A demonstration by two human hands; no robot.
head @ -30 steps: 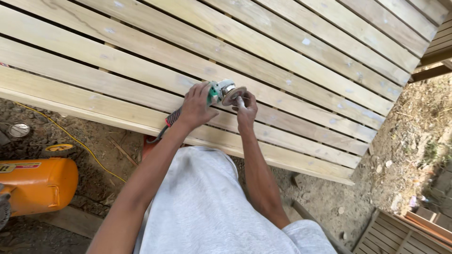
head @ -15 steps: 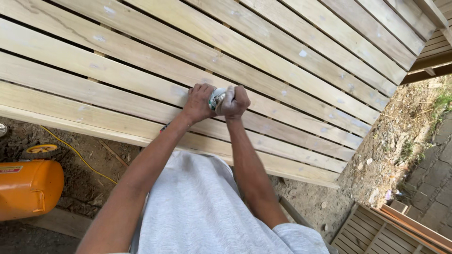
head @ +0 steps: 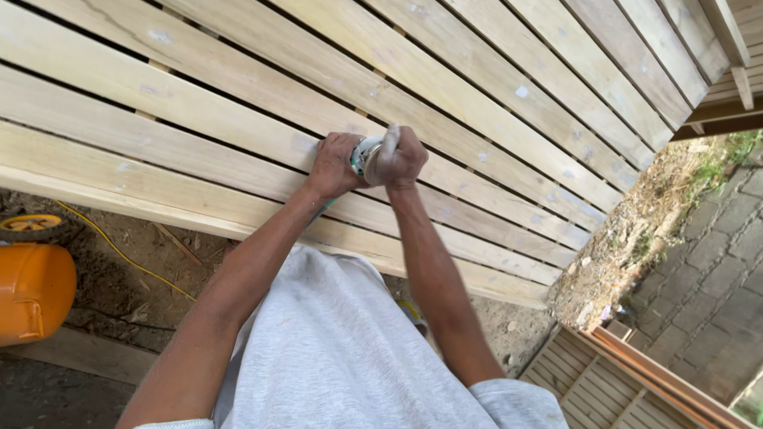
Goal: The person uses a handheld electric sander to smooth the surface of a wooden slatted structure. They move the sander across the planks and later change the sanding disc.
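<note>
Both my hands grip a small power sander or grinder with a teal and grey body, pressed on a slat of a large pale wooden slatted panel. My left hand wraps the tool's left side. My right hand closes over its top and right side. Most of the tool is hidden by my fingers. My arms reach forward from my grey shirt.
An orange tank-shaped machine sits on the dirt at lower left, with a yellow cable trailing across the ground. More slatted wooden pieces lie at lower right beside grey paving stones.
My hands and the tool have slid up and slightly left across the slats, and the view has shifted so the orange machine sits further to the left.
</note>
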